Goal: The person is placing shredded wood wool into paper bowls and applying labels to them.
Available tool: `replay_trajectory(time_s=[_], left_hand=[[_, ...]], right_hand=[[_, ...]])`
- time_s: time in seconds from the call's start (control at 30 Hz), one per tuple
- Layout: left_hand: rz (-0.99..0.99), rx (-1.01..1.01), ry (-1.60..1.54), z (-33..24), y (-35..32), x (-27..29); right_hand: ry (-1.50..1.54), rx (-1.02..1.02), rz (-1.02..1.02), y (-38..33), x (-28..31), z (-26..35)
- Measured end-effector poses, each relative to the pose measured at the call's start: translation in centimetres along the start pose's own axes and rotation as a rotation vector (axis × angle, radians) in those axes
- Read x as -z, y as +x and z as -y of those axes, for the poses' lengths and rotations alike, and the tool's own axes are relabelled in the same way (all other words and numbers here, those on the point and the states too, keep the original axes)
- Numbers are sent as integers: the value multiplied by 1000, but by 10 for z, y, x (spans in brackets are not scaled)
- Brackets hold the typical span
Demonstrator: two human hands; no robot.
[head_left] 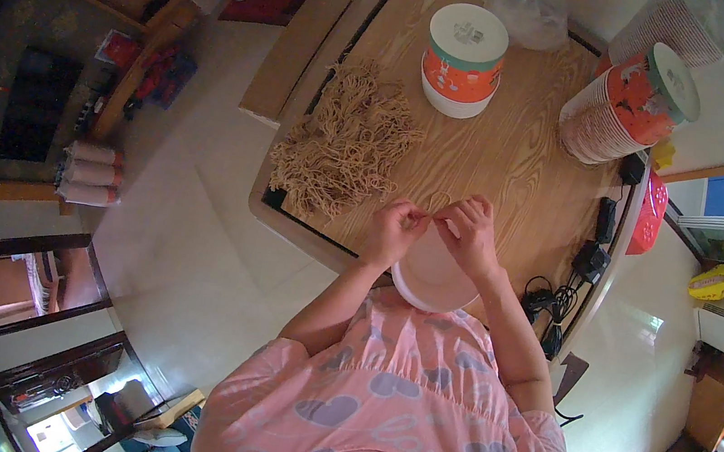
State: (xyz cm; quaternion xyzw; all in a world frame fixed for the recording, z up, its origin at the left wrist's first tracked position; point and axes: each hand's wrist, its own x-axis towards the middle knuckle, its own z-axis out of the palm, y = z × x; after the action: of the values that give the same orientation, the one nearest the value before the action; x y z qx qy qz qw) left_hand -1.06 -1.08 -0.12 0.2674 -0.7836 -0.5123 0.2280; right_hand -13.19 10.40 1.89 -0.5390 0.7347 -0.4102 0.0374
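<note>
Two hands (pixel 394 228) (pixel 469 231) pinch one cord (pixel 439 201)

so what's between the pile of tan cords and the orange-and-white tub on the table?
Head view: nothing. Between the pile of tan cords and the orange-and-white tub there is only bare wooden tabletop. Both hands work nearer the person, off that stretch.

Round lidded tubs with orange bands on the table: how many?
2: one upright tub at the table's far middle, one tipped tub at the far right. Others may be hidden.
</note>
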Motion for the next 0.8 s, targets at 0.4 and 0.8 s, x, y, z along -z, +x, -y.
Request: replay_trajectory(time_s=[0.4, 0.8], left_hand=[[-33, -29, 17, -2, -1, -1], [-51, -95, 96, -3, -1, -3]], right_hand=[[151, -127, -12, -7, -10, -11], [125, -146, -36, -7, -11, -10]])
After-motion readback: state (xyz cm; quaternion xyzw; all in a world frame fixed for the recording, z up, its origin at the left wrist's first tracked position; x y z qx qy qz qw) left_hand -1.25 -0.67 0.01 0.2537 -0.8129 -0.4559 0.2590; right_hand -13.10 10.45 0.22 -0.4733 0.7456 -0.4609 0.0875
